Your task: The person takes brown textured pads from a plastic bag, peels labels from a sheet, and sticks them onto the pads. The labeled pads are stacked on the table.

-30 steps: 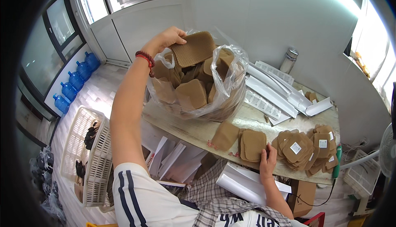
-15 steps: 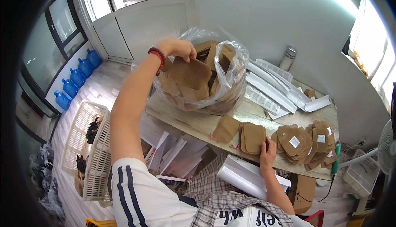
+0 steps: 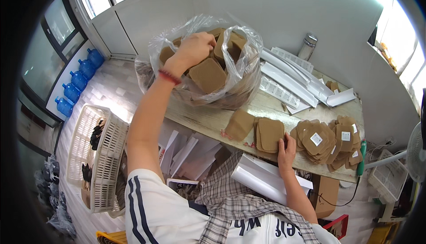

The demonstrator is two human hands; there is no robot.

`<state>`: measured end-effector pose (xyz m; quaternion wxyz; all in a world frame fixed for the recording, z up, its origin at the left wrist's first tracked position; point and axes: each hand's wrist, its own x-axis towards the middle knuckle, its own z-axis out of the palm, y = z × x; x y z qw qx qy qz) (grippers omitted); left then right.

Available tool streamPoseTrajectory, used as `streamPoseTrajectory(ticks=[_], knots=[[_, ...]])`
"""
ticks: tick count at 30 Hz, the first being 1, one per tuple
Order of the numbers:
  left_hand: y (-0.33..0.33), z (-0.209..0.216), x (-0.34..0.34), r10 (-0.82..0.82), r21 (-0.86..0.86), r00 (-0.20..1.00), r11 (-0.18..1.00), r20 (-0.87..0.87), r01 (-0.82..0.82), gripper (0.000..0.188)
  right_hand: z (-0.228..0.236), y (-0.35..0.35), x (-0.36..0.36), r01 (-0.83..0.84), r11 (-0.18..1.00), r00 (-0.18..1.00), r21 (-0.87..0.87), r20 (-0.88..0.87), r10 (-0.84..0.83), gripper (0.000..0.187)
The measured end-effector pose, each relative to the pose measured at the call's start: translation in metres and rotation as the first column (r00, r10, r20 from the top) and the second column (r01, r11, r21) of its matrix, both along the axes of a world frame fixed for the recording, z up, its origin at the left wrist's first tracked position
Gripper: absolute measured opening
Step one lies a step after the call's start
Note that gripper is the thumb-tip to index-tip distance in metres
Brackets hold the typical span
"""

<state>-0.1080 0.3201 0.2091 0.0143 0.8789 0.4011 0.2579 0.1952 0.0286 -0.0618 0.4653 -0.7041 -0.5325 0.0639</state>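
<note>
A large clear plastic bag holds many thin brown pads with rounded corners. My left hand reaches into its mouth, fingers curled down among the pads; their tips are hidden, so what they grip cannot be made out. Just below that hand, a brown ribbed pad lies tilted in the bag. On the table, my right hand rests at the right edge of a small stack of brown pads, open, with fingers stretched and touching the edge. A single brown pad lies left of that stack.
Piles of brown pads with white labels lie to the right. Behind them are white curved strips and a metal flask. A green-handled corded tool sits by the table's right end. White baskets stand on the left floor.
My left hand has let go of the ribbed pad and moved up and deeper into the bag. The view has shifted slightly. My right hand stays by the stack.
</note>
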Motion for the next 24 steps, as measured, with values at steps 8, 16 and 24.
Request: streamPoseTrajectory(ticks=[8, 16, 24], knots=[[-0.224, -0.142, 0.068, 0.237, -0.560, 0.559, 0.642, 0.795, 0.524, 0.031, -0.007, 0.024, 0.015, -0.012, 0.993, 0.859, -0.120, -0.510, -0.051, 0.048], [-0.254, -0.257, 0.151, 0.233, -0.696, 0.790, 0.649, 0.567, 0.307, 0.076, 0.008, 0.005, 0.005, -0.039, 0.973, 0.925, -0.229, -0.376, -0.052, 0.058], [-0.296, -0.258, 0.155, 0.113, -0.557, 0.790, 0.768, 0.603, 0.315, 0.079, 0.014, -0.046, -0.017, 0.017, 0.987, 0.994, -0.161, -0.101, -0.034, 0.077]])
